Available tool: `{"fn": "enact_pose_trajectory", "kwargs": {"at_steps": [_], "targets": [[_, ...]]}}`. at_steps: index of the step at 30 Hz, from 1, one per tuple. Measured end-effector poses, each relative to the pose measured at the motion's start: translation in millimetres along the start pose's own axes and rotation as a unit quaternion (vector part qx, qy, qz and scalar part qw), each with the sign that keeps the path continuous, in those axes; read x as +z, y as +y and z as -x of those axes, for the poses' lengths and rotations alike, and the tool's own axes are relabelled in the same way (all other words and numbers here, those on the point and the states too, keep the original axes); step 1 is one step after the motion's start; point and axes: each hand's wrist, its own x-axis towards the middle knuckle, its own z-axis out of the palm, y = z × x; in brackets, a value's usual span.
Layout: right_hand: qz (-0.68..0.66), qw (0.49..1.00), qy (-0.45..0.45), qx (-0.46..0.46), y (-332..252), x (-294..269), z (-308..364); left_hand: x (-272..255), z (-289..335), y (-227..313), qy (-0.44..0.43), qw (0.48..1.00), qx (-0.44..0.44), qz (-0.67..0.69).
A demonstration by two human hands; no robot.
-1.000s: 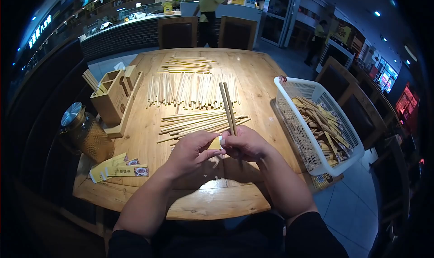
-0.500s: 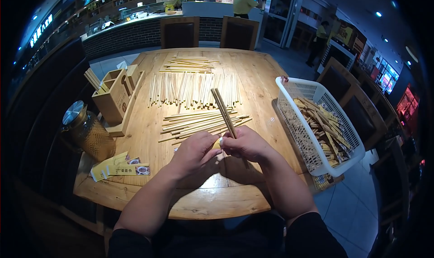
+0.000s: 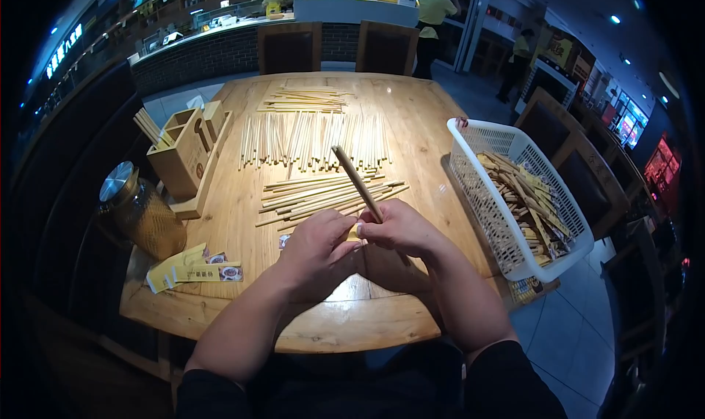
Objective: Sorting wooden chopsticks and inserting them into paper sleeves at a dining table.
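Observation:
In my right hand a pair of brown wooden chopsticks slants up and away to the left, the two sticks lying close together. My left hand is closed beside it, fingertips near the right thumb. It pinches a yellow paper chopstick sleeve, mostly hidden by the fingers; a printed end shows left of the hand. Just beyond the hands lies a loose pile of chopsticks. Farther off are a row of chopsticks laid side by side and another small pile.
On the right, a white plastic basket holds many sleeved chopsticks. Several yellow paper sleeves lie at the left edge, near a glass jug and a wooden utensil box. Chairs stand at the far side; two people are in the background.
The chopsticks in my right hand have come together and turned slightly, their top ends now further left. Both hands stay almost in place. A background person has moved right.

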Motion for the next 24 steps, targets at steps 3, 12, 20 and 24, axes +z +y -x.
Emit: {"fn": "enact_pose_trajectory", "kwargs": {"at_steps": [3, 12, 20, 24], "targets": [[0.077, 0.997, 0.003, -0.022, 2, -3, 0, 4, -1, 0, 0.008, 1.0, 0.008, -0.006], [-0.285, 0.901, 0.288, -0.154, 3, -33, -9, 6, -3, -32, 0.082, 0.994, -0.07, 0.013], [-0.27, 0.918, 0.245, -0.153, 6, -13, -15, 5, 0, -30, 0.091, 0.994, -0.056, 0.009], [-0.255, 0.918, 0.259, -0.16, 8, -15, -14, 4, -4, -25, 0.088, 0.994, -0.057, 0.009]]}}
